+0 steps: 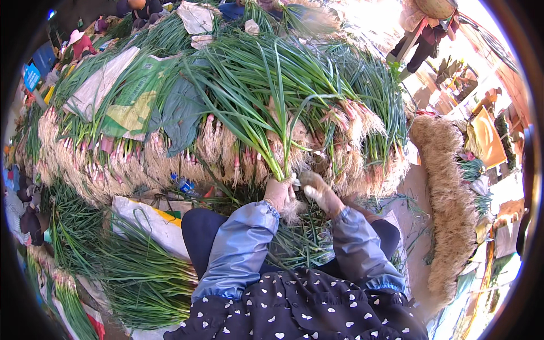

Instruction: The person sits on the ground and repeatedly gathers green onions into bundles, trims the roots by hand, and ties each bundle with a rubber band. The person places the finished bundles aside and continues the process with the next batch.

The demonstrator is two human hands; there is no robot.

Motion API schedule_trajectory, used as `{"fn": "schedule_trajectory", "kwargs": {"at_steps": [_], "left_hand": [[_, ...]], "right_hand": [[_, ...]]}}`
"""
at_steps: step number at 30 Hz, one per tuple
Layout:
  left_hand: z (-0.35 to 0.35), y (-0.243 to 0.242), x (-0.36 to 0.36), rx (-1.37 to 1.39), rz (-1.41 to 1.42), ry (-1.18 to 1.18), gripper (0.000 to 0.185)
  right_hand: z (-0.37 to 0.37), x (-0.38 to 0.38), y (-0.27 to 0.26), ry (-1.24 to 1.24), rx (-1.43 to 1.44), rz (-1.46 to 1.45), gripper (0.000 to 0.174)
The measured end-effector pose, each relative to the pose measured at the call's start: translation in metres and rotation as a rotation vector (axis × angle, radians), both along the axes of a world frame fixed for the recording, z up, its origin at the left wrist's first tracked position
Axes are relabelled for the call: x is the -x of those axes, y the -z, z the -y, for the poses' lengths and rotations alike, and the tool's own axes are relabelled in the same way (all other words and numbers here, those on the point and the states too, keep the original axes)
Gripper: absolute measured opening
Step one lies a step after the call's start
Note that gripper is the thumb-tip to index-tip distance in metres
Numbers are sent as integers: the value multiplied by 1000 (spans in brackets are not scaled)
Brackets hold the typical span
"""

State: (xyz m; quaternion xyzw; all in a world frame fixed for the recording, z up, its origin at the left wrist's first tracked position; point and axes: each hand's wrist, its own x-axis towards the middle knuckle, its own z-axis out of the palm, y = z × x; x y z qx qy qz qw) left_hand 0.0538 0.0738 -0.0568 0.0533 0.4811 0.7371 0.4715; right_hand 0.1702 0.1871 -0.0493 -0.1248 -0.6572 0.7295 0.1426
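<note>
My left hand (278,193) is closed around the lower stems of a small bunch of green garlic plants (278,163), whose leaves point away from me. Pale roots (294,209) hang beside that hand. Just to the right, my right hand (316,189) is raised close to the base of the bunch; its fingers are blurred, and whether they grip anything cannot be told. Blue sleeve covers reach over both forearms. Beyond the hands lies a long heap of green garlic plants (263,72) with its roots facing me.
Trimmed-looking green bundles (148,276) lie at my left beside a white sack (148,225). A long row of roots (446,204) runs along the right. Sacks (136,97) cover part of the heap. Loose leaves lie between my knees. Other people are at the far left and upper right.
</note>
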Motion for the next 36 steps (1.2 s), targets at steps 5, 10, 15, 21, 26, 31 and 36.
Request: {"fn": "schedule_trajectory", "kwargs": {"at_steps": [5, 10, 15, 21, 26, 31, 36], "left_hand": [[0, -5, -13, 226, -152, -91, 20], [12, -6, 10, -74, 35, -77, 9], [17, -6, 24, -252, 148, 108, 24], [20, -4, 16, -238, 75, 269, 19], [20, 6, 15, 7, -63, 284, 12], [3, 13, -26, 413, -282, 237, 9], [3, 21, -6, 110, -44, 75, 11]], "right_hand": [[-35, 84, -1, 252, -800, 201, 36], [-7, 49, 70, -127, -1343, 1015, 26], [11, -33, 109, -672, -678, 716, 29], [-23, 90, 26, -131, 165, 34, 26], [8, 75, 35, 358, -453, 385, 19], [-20, 10, 58, -44, -1334, 734, 22], [-36, -10, 14, -473, -1586, 1089, 23]]}}
